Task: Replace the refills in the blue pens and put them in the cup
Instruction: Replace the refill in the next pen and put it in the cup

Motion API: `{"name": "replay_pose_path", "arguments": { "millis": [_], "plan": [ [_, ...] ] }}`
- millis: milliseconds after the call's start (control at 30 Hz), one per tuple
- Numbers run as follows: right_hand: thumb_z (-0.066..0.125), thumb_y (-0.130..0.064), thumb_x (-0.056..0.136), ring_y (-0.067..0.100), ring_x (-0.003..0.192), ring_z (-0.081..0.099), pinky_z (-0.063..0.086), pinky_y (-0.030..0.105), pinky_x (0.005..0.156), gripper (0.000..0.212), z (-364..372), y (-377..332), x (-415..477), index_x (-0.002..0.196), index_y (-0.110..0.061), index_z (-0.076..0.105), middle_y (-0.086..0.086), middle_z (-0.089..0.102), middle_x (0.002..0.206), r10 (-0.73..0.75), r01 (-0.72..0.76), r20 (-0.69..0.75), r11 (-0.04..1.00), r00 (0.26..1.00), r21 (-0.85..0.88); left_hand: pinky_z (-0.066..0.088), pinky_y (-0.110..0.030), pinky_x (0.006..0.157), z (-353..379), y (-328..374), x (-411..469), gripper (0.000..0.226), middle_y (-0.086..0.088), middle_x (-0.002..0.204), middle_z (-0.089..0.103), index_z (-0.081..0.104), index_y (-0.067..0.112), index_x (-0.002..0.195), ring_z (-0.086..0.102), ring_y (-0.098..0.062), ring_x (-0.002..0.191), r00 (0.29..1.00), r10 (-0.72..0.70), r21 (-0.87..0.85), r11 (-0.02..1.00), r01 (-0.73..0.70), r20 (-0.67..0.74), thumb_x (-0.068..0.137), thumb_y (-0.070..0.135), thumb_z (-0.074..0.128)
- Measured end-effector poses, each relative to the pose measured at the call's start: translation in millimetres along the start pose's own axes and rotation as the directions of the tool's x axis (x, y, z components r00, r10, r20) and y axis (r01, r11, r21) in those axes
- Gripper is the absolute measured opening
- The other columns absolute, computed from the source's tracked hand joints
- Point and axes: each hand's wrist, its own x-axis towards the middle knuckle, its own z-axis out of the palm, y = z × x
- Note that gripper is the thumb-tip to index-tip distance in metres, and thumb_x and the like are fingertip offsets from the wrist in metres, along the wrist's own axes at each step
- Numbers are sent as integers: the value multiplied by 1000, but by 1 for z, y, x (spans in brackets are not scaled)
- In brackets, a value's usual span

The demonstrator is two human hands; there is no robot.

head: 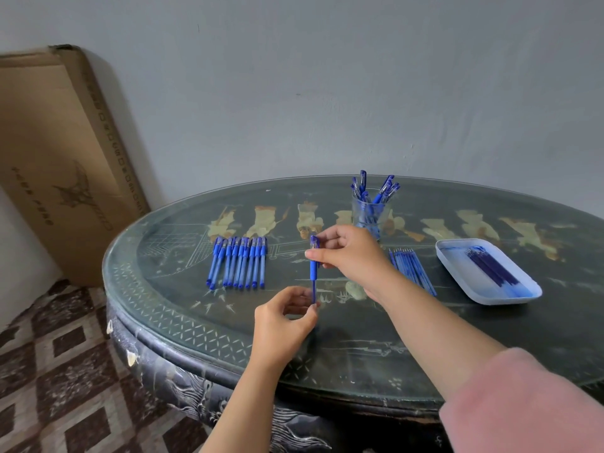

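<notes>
My right hand (351, 248) grips a blue pen (314, 261) by its upper barrel and holds it upright above the table. A thin refill (314, 291) sticks out of the pen's lower end, and my left hand (284, 317) pinches its tip. A row of several blue pens (238, 261) lies to the left. A clear cup (371, 212) with several blue pens in it stands at the back. Loose refills (413, 268) lie to the right of my right wrist. A white tray (457, 256) holds several more refills (492, 269).
The dark oval table (202, 325) has a glass top and a rounded edge at the left and front. A large cardboard box (55, 158) leans on the wall at the left. Patterned floor tiles (65, 371) show below it.
</notes>
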Motion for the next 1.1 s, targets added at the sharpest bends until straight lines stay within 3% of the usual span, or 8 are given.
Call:
{"name": "replay_pose_path", "arguments": {
  "millis": [233,433,633,767,833,900,967,1100],
  "plan": [
    [78,-22,80,15,83,68,55,34,85,18,8,9,-8,92,-21,64,2,69,78,-50,40,-104,995,993,-90,53,-15,72,0,2,-2,26,10,81,74,70,26,86,69,-5,74,999,39,39,998,-39,-3,78,2,73],
    [77,-21,81,6,71,61,56,33,82,16,12,10,-10,90,-18,64,-10,60,67,-70,51,-130,989,989,-140,52,-13,72,-1,4,-4,28,14,80,74,69,27,85,69,-2,74,999,51,50,997,-51,-4,77,1,73],
    [70,-30,87,19,80,69,59,44,73,21,16,15,-12,103,-22,59,3,67,85,-68,55,-74,984,995,-169,52,-12,71,-2,4,-2,23,16,80,73,70,26,86,68,-1,75,1000,14,24,1000,-14,-11,80,4,73],
    [67,-22,90,14,73,70,61,38,65,18,13,15,-16,105,-16,58,5,67,86,-98,85,-61,977,993,-196,53,-15,74,-3,2,1,19,12,84,74,72,24,89,69,-3,81,1000,-25,-42,999,25,-5,84,6,71],
    [66,-17,91,12,70,70,61,33,64,12,4,10,-9,99,-14,58,6,69,84,-122,103,-144,986,982,-132,56,-24,79,-6,1,6,17,9,88,75,73,22,93,70,-7,86,998,-59,-126,991,55,-26,86,7,69],
    [65,-14,91,15,70,71,60,31,64,9,-13,5,6,95,-16,58,5,70,84,-138,131,-297,990,945,-44,55,-29,83,-15,1,14,15,7,92,75,73,21,94,70,-11,90,992,-87,-203,977,67,-92,88,8,67],
    [65,-17,91,22,72,71,59,42,72,14,-32,0,25,90,-27,55,2,70,84,-170,171,-469,984,867,-39,53,-28,82,-32,1,27,15,7,91,75,73,22,92,69,-11,90,976,-83,-217,975,38,-202,89,8,66],
    [64,-30,89,26,79,70,55,53,80,20,-65,-5,54,83,-41,48,-6,65,81,-251,224,-709,965,659,-134,45,-9,70,-80,-4,57,12,8,89,71,70,20,92,63,4,77,909,-42,-69,997,15,-414,92,12,62]
  ]
}}
